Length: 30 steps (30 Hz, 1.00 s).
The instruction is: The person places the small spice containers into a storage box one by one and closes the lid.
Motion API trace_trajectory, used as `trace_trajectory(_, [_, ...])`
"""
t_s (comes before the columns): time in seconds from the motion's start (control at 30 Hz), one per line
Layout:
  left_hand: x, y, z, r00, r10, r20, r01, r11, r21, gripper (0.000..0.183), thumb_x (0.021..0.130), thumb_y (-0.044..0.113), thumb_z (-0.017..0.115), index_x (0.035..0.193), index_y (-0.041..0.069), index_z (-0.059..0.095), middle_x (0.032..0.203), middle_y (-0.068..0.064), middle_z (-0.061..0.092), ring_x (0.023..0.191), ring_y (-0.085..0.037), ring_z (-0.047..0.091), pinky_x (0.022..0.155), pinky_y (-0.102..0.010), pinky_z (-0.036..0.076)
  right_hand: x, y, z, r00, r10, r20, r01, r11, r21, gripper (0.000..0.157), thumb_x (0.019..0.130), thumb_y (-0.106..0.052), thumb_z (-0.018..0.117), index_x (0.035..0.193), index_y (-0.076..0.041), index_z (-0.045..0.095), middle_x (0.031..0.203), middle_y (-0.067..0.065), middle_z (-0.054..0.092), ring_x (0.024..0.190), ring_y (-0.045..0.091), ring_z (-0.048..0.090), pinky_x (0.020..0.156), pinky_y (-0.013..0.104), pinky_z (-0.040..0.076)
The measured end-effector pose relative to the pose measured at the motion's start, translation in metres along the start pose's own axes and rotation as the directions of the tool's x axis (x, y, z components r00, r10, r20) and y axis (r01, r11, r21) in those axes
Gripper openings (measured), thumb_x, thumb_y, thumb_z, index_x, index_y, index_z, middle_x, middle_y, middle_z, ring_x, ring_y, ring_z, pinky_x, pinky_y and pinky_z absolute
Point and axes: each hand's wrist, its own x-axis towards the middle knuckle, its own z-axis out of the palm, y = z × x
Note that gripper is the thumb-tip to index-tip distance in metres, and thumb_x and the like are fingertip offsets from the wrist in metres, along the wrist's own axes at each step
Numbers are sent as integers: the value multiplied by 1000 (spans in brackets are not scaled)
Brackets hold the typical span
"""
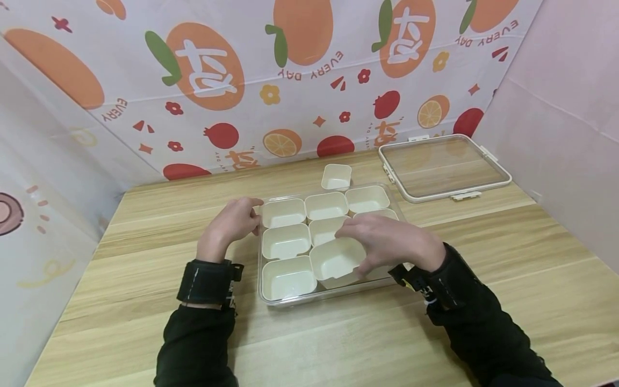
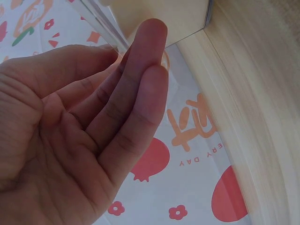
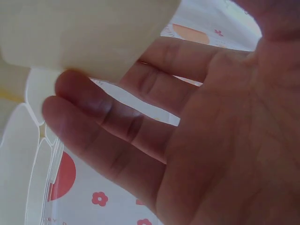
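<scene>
My right hand (image 1: 387,239) pinches a cream plastic cup (image 1: 337,259) between thumb and fingers. This cup sits raised and slightly tilted in the front row of a clear rectangular box (image 1: 290,302). In the right wrist view, the lifted cup (image 3: 84,37) is by the fingers, two of them lying loosely below it. Rows of similar cream cups (image 1: 285,242) fill the box, those at the right partly covered by my hand. At the box's left side, my left hand (image 1: 234,220) touches the back corner with relaxed fingers; the left wrist view shows its fingertips by the clear wall (image 2: 187,18).
Behind the box stands one more cream cup (image 1: 336,177). A clear lid (image 1: 447,166) with a white frame and clips lies at the back right of the wooden table (image 1: 159,258). A fruit-print cloth (image 1: 251,64) hangs along the back.
</scene>
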Motion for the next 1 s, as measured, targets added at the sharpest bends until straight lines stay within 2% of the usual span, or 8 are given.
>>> trace_trajectory(0.37, [0, -1, 0, 1000, 0, 0, 0, 1000, 6, 47, 79, -4, 44, 125, -10, 42, 62, -8, 62, 64, -22, 58, 47, -29, 30, 3, -2, 5, 989, 78, 123, -81, 997, 21, 70, 65, -26, 77, 123, -3, 47, 110, 4, 51, 96, 15, 48, 86, 35, 43])
trace_trajectory(0.6, [0, 0, 0, 1000, 12, -3, -12, 1000, 7, 48, 79, -3, 44, 126, -10, 42, 64, -9, 63, 65, -22, 59, 48, -29, 30, 3, -3, 6, 988, 84, 131, -86, 996, 15, 69, 65, -25, 77, 122, -3, 47, 105, 3, 50, 92, 14, 47, 84, 34, 43])
trace_trajectory(0.83, [0, 0, 0, 1000, 4, -3, -4, 1000, 6, 47, 79, -4, 44, 125, -11, 42, 63, -8, 63, 64, -21, 59, 47, -29, 29, 3, -5, 7, 981, 113, 159, -118, 993, 23, 63, 65, -23, 77, 118, -6, 48, 97, 2, 45, 80, 13, 47, 73, 31, 45])
trace_trajectory(1.0, [0, 0, 1, 1000, 5, -6, -5, 1000, 3, 46, 79, -4, 45, 125, -11, 43, 64, -9, 64, 64, -20, 60, 47, -30, 30, 3, -5, 8, 980, 116, 160, -119, 993, 9, 59, 64, -24, 77, 114, -7, 51, 93, -1, 42, 77, 13, 47, 71, 30, 45])
